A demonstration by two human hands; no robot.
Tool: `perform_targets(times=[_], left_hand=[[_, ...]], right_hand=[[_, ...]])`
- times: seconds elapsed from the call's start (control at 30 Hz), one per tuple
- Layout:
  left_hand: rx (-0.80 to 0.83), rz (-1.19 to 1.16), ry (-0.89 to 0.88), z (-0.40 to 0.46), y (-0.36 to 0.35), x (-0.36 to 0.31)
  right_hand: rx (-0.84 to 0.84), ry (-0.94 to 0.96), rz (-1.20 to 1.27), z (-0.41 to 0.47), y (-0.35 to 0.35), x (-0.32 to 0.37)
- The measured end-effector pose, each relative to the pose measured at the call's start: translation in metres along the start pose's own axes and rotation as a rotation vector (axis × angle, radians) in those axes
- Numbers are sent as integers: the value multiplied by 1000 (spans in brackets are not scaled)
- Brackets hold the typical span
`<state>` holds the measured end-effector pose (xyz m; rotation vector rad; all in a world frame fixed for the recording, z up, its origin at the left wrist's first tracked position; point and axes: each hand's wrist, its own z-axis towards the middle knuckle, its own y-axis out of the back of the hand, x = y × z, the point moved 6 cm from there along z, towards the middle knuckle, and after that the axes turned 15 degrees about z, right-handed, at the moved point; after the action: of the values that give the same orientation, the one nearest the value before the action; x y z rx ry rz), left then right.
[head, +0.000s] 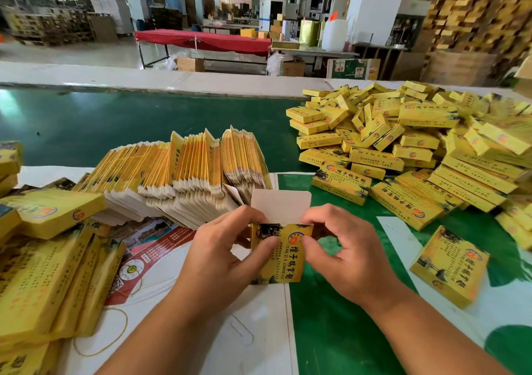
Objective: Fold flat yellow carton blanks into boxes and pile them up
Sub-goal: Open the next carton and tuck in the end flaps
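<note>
A yellow carton (283, 255) with black lettering stands upright between both hands, its white top flap (280, 206) sticking up unfolded. My left hand (227, 248) pinches the carton's left edge near the top, thumb on the front. My right hand (342, 245) pinches the upper right corner with thumb and fingers curled. A fanned row of flat yellow blanks (184, 173) lies just behind my hands. To the right rises a heap of folded yellow boxes (403, 141), and one box (450, 265) lies apart close to my right wrist.
Bundles of flat yellow cartons (46, 271) are stacked at the left edge. A red printed leaflet (149, 248) and a loose rubber band (100, 334) lie on the white and green table cover (331, 323). A green surface (129, 121) runs behind the blanks.
</note>
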<state>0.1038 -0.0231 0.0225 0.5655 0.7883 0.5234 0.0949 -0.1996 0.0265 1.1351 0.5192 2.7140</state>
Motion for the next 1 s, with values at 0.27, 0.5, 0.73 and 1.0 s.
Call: perform_targets(times=[0.27,0.5,0.73,1.0], left_hand=[[-68,-146,26,0,5,-4],[58,-449,199,-1,-3,8],[68,-473,158,1,-2,4],[25,-451,154,-2,1,3]], right_hand=[[-63,-6,98,-1,-1,2],[-82,-221,326,-4,2,-13],[-74,-221,363,-3,2,-7],[-98,-163,303,-3,3,5]])
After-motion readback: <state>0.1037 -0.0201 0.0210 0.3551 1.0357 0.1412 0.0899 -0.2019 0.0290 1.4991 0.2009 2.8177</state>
